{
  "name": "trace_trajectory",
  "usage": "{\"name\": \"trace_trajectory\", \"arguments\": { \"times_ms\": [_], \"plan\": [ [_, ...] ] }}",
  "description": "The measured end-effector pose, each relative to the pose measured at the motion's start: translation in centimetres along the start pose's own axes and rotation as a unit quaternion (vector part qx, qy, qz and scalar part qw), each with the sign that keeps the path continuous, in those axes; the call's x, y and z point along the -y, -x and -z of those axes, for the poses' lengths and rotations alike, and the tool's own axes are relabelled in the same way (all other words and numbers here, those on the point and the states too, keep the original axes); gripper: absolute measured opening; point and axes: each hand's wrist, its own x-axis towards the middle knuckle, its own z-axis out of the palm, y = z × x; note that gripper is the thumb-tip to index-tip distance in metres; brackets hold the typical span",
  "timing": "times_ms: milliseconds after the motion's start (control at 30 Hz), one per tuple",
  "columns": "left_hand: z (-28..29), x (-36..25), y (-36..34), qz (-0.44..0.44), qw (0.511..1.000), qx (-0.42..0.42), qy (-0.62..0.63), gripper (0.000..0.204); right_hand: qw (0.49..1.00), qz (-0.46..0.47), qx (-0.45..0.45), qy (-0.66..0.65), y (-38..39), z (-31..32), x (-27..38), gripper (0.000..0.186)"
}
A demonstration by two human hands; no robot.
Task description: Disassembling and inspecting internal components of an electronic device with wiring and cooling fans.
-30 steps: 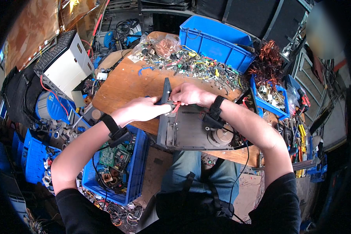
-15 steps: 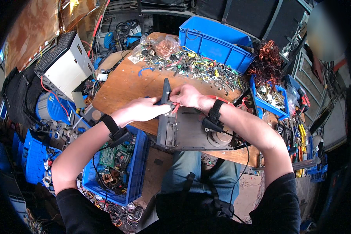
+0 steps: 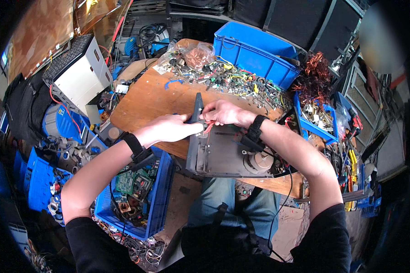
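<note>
A dark grey open metal casing [image 3: 225, 154] lies at the near edge of the wooden table [image 3: 143, 98], partly over my lap. My left hand [image 3: 171, 130] grips the casing's upright side panel [image 3: 195, 136], its thumb over the inner face. Just inside that panel, the fingers of my right hand [image 3: 225, 112] are pinched together at a bundle of red wires [image 3: 209, 127]. The exact spot under the fingertips is hidden. A round, tan coil-like part [image 3: 261, 161] sits in the casing's near right corner.
Loose wire scraps and small parts [image 3: 241, 81] cover the table's far side, before a large blue crate [image 3: 255, 57]. Copper wire [image 3: 315, 75] is heaped above a small blue tray [image 3: 323, 128] at right. A blue basket [image 3: 157, 204] of circuit boards stands at lower left.
Both hands and the casing appear slightly farther right and lower, as does the whole scene. My right fingers have shifted a little at the red wires; both grips stay on.
</note>
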Motion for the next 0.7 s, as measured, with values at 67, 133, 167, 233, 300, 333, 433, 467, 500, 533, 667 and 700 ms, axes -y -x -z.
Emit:
{"name": "trace_trajectory", "arguments": {
  "times_ms": [67,133,167,233,300,333,433,467,500,533,667,700],
  "plan": [
    [-0.1,0.2,0.1,0.006,1.000,0.005,-0.005,0.079,1.000,0.002,-0.004,0.001,-0.1,-0.2,0.0,0.018],
    [-0.5,0.6,-0.2,0.006,1.000,-0.024,-0.007,0.078,1.000,0.005,-0.011,0.003,-0.7,-0.2,-0.9,0.017],
    [-0.5,0.8,-0.5,0.006,1.000,-0.025,-0.007,0.078,0.999,0.025,-0.024,0.002,-0.9,-0.3,-1.4,0.020],
    [-0.5,0.9,-0.9,0.014,1.000,-0.020,-0.010,0.081,0.998,0.043,-0.036,0.002,-1.0,-0.5,-1.4,0.023],
    [-0.4,0.9,-0.7,0.011,1.000,-0.020,-0.011,0.082,0.995,0.022,-0.079,0.058,-0.9,-0.8,-1.1,0.024],
    [-0.4,0.8,-0.5,0.009,1.000,-0.019,-0.013,0.083,0.995,0.023,-0.078,0.058,-0.8,-0.7,-0.8,0.024],
    [-0.4,0.8,-0.5,0.012,0.999,-0.025,-0.023,0.085,0.998,-0.013,-0.043,0.036,-0.6,-0.3,-0.4,0.025],
    [-0.3,0.7,-0.5,0.012,0.999,-0.025,-0.023,0.085,0.999,-0.002,-0.038,0.036,-0.6,-0.2,-0.4,0.025],
    [-0.1,0.0,-0.1,0.014,0.999,-0.017,-0.026,0.081,0.999,0.008,-0.034,0.034,-0.7,0.0,-0.8,0.025],
    [0.0,-0.4,0.0,0.016,0.999,-0.009,-0.029,0.078,0.999,0.006,-0.035,0.034,-0.8,0.0,-1.2,0.025],
    [-0.5,1.9,-1.5,0.010,0.999,-0.019,-0.039,0.087,0.998,0.025,-0.057,0.002,-1.1,-0.8,-1.5,0.023],
    [-0.5,1.7,-1.4,0.015,0.999,-0.018,-0.042,0.087,0.997,0.027,-0.069,0.006,-0.9,-0.9,-1.4,0.022]
  ]
}}
